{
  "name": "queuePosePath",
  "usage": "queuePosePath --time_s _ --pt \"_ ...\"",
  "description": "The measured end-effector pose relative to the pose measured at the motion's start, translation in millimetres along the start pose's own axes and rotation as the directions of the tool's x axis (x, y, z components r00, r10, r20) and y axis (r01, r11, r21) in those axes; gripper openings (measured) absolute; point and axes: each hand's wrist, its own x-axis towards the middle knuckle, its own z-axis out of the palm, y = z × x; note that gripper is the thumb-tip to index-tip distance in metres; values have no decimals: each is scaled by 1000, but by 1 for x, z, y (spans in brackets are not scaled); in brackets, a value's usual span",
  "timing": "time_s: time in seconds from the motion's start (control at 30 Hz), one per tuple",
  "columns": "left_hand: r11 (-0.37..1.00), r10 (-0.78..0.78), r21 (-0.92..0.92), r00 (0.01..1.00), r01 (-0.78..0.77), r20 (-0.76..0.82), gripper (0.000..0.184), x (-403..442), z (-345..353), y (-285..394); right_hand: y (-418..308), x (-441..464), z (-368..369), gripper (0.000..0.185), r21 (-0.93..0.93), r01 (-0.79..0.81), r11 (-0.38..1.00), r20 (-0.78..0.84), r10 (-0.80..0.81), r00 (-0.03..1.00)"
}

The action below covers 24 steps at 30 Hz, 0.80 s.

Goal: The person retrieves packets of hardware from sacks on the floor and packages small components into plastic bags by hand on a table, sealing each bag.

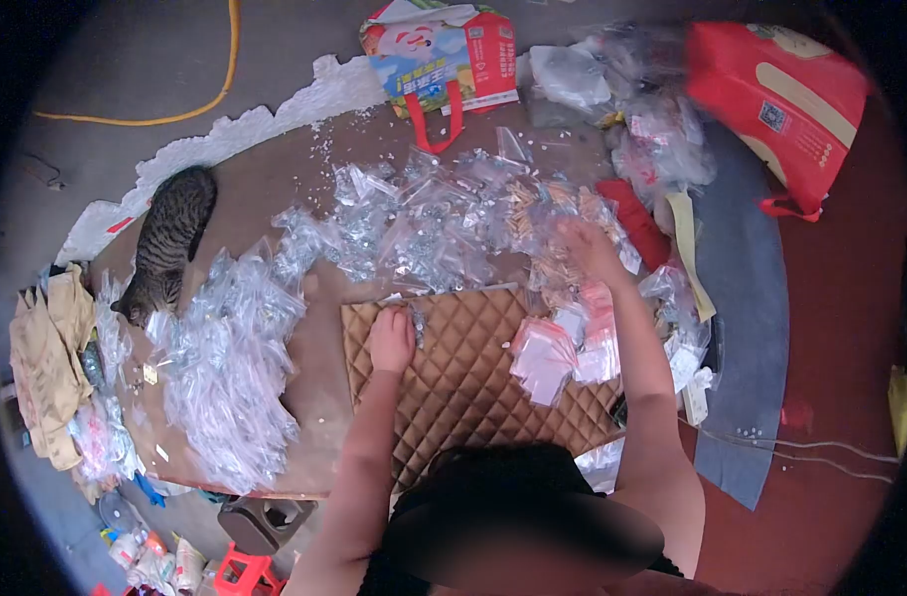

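Note:
My left hand (pixel 392 340) rests at the upper left of a brown quilted mat (pixel 449 368), its fingers closed by a small clear bag with metal pieces (pixel 417 326). Over the bags of tan pegs (pixel 550 266), my right hand (pixel 588 248) reaches to the right; its fingertips are blurred among the plastic, so what they hold is unclear. Clear bags of small metal parts (pixel 414 238) spread beyond the mat. Pink-edged zip bags (pixel 546 358) lie on the mat's right part, below my right hand.
A tabby cat (pixel 170 233) lies at the left, near a big heap of filled clear bags (pixel 230 382). A colourful shopping bag (pixel 439 60) and a red bag (pixel 796 104) are at the far side. Red cloth (pixel 634 223) sits right of my right hand.

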Motion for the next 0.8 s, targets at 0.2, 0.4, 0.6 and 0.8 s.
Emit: queuePosePath --time_s 0.2,0.4,0.6,0.8 --pt "999 -19 29 1000 19 5 12 0 -1 1 -14 127 11 41 354 107 929 -355 27 934" --pt "999 -28 -16 1000 28 8 13 2 -4 0 26 210 27 38 -15 -81 997 -468 65 882" --pt "999 -32 -15 998 33 60 12 -2 -1 1 -20 50 22 24 133 340 931 -497 -235 835" --pt "999 4 -49 1000 -4 1 11 -1 3 -5 0 -178 85 16 322 -118 939 -165 178 970"
